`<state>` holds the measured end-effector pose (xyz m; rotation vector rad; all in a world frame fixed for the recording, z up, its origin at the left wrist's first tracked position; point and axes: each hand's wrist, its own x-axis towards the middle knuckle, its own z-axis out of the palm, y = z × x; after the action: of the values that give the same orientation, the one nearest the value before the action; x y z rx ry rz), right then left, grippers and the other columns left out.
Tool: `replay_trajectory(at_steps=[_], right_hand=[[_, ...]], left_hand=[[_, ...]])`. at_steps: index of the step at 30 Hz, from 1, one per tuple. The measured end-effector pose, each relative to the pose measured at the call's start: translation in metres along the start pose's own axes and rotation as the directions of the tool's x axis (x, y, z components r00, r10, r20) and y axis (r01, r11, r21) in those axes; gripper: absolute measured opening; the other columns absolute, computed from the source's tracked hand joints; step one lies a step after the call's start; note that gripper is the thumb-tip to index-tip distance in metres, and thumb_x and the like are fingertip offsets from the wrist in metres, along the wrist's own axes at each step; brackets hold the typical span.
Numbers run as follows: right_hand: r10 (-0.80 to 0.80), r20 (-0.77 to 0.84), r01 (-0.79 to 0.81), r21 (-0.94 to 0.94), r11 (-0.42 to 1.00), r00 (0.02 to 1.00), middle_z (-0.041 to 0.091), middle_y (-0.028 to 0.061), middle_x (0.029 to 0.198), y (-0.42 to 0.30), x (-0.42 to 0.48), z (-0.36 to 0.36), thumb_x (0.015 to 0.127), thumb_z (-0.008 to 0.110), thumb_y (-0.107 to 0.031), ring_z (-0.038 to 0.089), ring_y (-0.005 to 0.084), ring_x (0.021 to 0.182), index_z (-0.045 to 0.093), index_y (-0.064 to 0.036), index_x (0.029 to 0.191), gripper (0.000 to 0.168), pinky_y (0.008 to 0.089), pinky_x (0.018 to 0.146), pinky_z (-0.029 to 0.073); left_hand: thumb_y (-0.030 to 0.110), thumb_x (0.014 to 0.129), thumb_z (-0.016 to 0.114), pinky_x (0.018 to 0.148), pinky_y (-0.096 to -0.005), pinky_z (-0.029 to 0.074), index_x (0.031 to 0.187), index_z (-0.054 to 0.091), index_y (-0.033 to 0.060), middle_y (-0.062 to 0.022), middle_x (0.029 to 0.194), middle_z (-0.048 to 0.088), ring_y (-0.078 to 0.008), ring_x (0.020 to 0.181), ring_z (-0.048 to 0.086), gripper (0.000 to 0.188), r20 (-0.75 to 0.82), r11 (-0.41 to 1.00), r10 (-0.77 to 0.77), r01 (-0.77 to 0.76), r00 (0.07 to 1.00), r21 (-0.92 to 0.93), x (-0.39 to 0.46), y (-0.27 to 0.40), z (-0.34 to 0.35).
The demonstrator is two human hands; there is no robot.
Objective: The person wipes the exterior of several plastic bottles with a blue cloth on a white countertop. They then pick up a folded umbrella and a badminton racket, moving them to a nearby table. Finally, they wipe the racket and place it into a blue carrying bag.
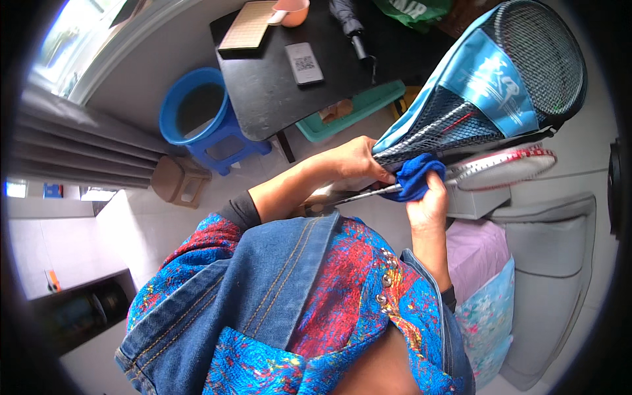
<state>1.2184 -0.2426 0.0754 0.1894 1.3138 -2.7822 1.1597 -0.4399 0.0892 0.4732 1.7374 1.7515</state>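
Note:
My left hand grips the narrow lower end of a light-blue and black mesh racket bag, which bears white writing and has a racket inside. Just below the bag, a badminton racket with a red and white frame points to the right, its dark shaft running down towards my body. My right hand holds a blue cloth wrapped around the racket's shaft, close beside my left hand. The end of the racket's handle is hard to make out.
A black table holds a phone, a folded umbrella and a pink scoop. Left of it, a blue basin rests on a blue stool. A green tray lies beneath the table's edge; a grey sofa is at right.

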Motion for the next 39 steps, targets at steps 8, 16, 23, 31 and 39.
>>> replay_trajectory(at_steps=[8, 16, 23, 31, 39], right_hand=[[-0.053, -0.071, 0.056, 0.04, 0.998, 0.996, 0.062, 0.0088, 0.1, -0.015, -0.008, 0.016, 0.091, 0.046, -0.019, 0.059, 0.0214, 0.093, 0.059, -0.003, 0.103, 0.024, 0.0371, 0.087, 0.047], [-0.398, -0.01, 0.362, -0.392, 0.845, 0.917, 0.059, 0.0064, 0.089, -0.023, -0.01, 0.012, 0.089, 0.044, -0.006, 0.057, 0.0153, 0.08, 0.057, -0.003, 0.089, 0.014, 0.0283, 0.08, 0.045], [-0.426, -0.065, 0.345, -0.482, 0.805, 0.903, 0.056, 0.0025, 0.089, -0.036, -0.005, -0.022, 0.094, 0.043, -0.012, 0.052, 0.0121, 0.082, 0.056, -0.007, 0.088, 0.015, 0.029, 0.081, 0.043], [-0.368, -0.27, 0.234, -0.422, 0.876, 0.89, 0.056, 0.0027, 0.086, -0.03, -0.001, -0.013, 0.091, 0.042, -0.006, 0.054, 0.0122, 0.077, 0.056, -0.008, 0.088, 0.014, 0.026, 0.074, 0.045], [-0.4, -0.297, 0.242, -0.449, 0.86, 0.867, 0.056, 0.0029, 0.086, -0.031, -0.001, -0.017, 0.09, 0.042, -0.004, 0.054, 0.0123, 0.08, 0.056, -0.007, 0.087, 0.014, 0.0263, 0.078, 0.044]], left_hand=[[0.014, 0.064, 0.069, 0.064, -0.0277, 0.05, 0.088, 0.063, 0.0004, -0.0081, 0.071, 0.065, -0.0149, 0.066, 0.063, 0.028, -0.414, 0.974, 0.081, 0.016, 0.907, 0.227, -0.034, 0.026, -0.072], [0.014, 0.064, 0.07, 0.066, -0.0262, 0.047, 0.088, 0.062, -0.001, -0.0067, 0.071, 0.063, -0.0129, 0.066, 0.059, 0.029, -0.674, 0.973, 0.076, 0.092, 0.735, 0.21, -0.113, -0.027, -0.128], [0.014, 0.069, 0.068, 0.064, -0.0296, 0.047, 0.081, 0.061, 0.0018, -0.0074, 0.07, 0.062, -0.0157, 0.065, 0.06, 0.019, -0.863, 0.988, 0.003, -0.137, 0.505, -0.077, -0.129, -0.061, -0.158], [0.015, 0.074, 0.068, 0.065, -0.0367, 0.053, 0.088, 0.06, -0.0029, -0.0137, 0.08, 0.064, -0.0236, 0.068, 0.064, 0.024, -0.83, 0.834, -0.317, -0.282, 0.458, -0.474, -0.087, -0.079, -0.208], [0.014, 0.074, 0.067, 0.067, -0.0363, 0.054, 0.092, 0.059, -0.0034, -0.0149, 0.08, 0.065, -0.0247, 0.07, 0.065, 0.027, -0.816, 0.857, -0.293, -0.241, 0.499, -0.455, -0.071, -0.096, -0.212]])
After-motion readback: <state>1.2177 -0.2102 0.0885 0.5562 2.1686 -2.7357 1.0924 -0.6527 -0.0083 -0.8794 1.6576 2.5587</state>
